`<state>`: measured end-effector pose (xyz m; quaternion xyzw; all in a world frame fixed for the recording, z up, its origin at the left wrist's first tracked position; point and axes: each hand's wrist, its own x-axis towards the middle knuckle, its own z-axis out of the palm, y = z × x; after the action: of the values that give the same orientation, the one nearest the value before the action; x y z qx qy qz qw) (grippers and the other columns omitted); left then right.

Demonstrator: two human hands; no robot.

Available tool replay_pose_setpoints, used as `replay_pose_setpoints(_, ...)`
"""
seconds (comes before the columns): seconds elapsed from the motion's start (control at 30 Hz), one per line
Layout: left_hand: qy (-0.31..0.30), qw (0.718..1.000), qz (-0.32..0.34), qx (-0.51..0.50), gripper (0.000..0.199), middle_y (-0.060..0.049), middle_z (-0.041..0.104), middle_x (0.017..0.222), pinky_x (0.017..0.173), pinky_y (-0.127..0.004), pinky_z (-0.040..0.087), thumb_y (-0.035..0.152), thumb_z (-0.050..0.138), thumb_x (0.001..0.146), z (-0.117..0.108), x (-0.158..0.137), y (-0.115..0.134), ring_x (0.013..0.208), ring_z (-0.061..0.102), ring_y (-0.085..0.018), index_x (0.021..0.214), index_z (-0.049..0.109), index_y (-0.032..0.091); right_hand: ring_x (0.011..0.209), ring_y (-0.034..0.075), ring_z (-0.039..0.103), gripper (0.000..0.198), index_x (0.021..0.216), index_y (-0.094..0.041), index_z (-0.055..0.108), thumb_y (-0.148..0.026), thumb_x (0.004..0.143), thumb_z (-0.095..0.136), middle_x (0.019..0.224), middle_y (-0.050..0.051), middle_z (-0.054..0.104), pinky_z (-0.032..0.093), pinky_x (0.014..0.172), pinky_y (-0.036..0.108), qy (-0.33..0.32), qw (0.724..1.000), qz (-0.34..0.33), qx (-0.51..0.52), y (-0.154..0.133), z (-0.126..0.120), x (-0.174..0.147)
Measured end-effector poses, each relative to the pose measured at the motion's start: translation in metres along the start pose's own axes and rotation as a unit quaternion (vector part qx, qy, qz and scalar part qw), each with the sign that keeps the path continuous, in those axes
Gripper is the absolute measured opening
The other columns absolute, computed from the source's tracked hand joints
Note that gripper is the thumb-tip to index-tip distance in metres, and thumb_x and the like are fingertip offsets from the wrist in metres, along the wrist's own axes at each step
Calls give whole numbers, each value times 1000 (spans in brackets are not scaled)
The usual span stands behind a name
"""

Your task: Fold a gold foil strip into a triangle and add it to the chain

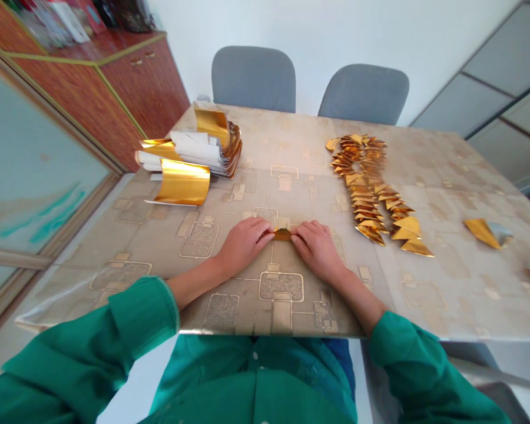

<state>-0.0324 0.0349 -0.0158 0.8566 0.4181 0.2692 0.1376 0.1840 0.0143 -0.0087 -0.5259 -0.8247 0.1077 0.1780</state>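
Observation:
Between my two hands, over the middle of the table, is a small piece of folded gold foil paper (283, 234). My left hand (248, 240) pinches its left end with thumb and fingers. At the other end, my right hand (314, 244) grips it the same way. The fingers cover both ends, so only the short middle part shows. Loose gold foil sheets (183, 182) with white backs lie in a curled stack to the far left. On the right, several folded gold pieces (364, 197) stand packed in curving rows.
A patterned cloth covers the table (242, 288). A single gold folded piece (486, 232) lies apart at the right. Two grey chairs (254, 79) stand behind the far edge, against a white wall. A wooden cabinet (141, 82) is at the back left.

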Motion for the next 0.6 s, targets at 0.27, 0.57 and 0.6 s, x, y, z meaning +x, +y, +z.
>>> replay_pose_setpoints(0.27,-5,999,-38,-4,6,-1,68,81,73,-30,44,24,64,92,0,5,-4,76,61,-17,90,64,18,84,22,58,10,93,-22,60,-26,95,51,81,2,67,34,81,36,32,996,64,47,-3,7,7)
replay_pose_setpoints(0.57,-18,996,62,64,17,-4,70,92,77,-32,46,28,60,95,-3,-4,-6,85,60,-20,105,69,18,89,22,55,8,97,-21,65,-26,94,60,89,4,67,34,80,35,35,998,30,41,-4,3,0)
replay_pose_setpoints(0.6,-18,994,72,80,18,-5,69,92,77,-32,46,27,58,97,-3,-4,-5,85,59,-20,106,69,17,91,23,55,10,97,-21,67,-26,95,59,90,4,67,34,80,35,34,999,23,27,-5,2,-1)
